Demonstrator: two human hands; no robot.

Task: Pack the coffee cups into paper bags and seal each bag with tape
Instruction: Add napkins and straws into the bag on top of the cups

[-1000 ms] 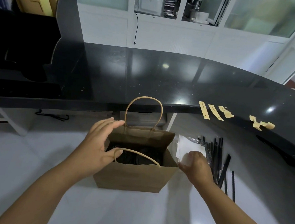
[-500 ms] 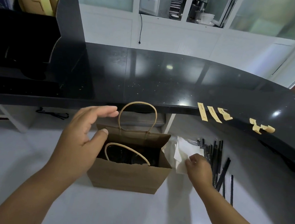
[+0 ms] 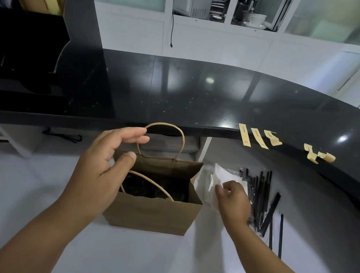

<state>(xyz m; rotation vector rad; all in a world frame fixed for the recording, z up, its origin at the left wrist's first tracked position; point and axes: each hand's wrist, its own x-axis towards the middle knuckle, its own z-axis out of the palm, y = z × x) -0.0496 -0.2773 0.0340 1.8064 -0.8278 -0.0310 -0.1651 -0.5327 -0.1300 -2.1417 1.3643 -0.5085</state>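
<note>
- A brown paper bag (image 3: 152,212) stands upright and open on a white worktop (image 3: 39,189), near its far edge, below a raised black counter (image 3: 199,99).
- Dark cup lids (image 3: 146,187) show inside the bag's mouth, so the coffee cups appear already packed.
- The person's left hand (image 3: 102,173) hovers over the bag's left side, fingers loosely spread and holding nothing, the thumb close to the far wall; whether it touches cannot be told.
- One handle loop stands up at the back; the other has flopped across the opening.
- The right hand (image 3: 232,199) rests on white napkins (image 3: 221,179) just right of the bag, fingers curled on the paper in what looks like a pinch.
- Black straws (image 3: 262,200) lie beside the napkins.
- Precut tape strips (image 3: 255,137) hang stuck to the counter's near edge, to the right.
- The napkins probably go in next: lift only a few, keep the bag's mouth spread with the left hand, and slip them beside the lids.
- Sealing remains undone.
</note>
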